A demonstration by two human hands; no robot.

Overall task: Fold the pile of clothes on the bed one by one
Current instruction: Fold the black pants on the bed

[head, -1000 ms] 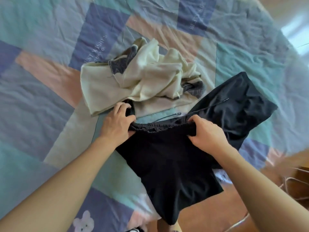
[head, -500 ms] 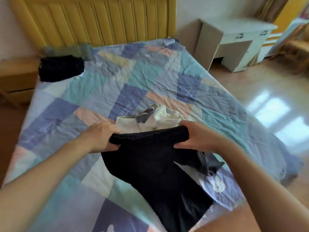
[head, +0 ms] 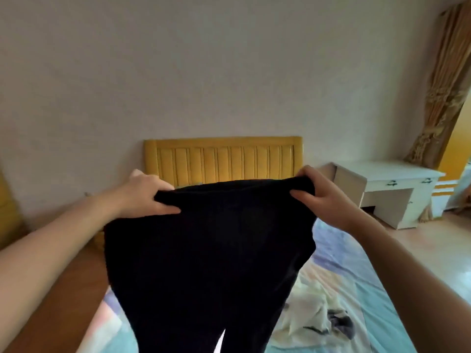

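Black trousers (head: 209,256) hang in the air in front of me, held up by the waistband, legs dropping toward the bottom of the view. My left hand (head: 145,197) grips the waistband's left end and my right hand (head: 318,197) grips its right end. Behind and below them, a cream garment with grey parts (head: 316,317) lies crumpled on the patchwork bed cover (head: 356,289). The trousers hide most of the bed.
A yellow headboard (head: 224,159) stands against the wall straight ahead. To the right is a white desk (head: 387,189) and a gold curtain (head: 443,93). Wooden floor (head: 63,296) shows at the left of the bed.
Both hands have lifted the black trousers off the bed to chest height, and my view has tilted up from the bed to the wall and headboard.
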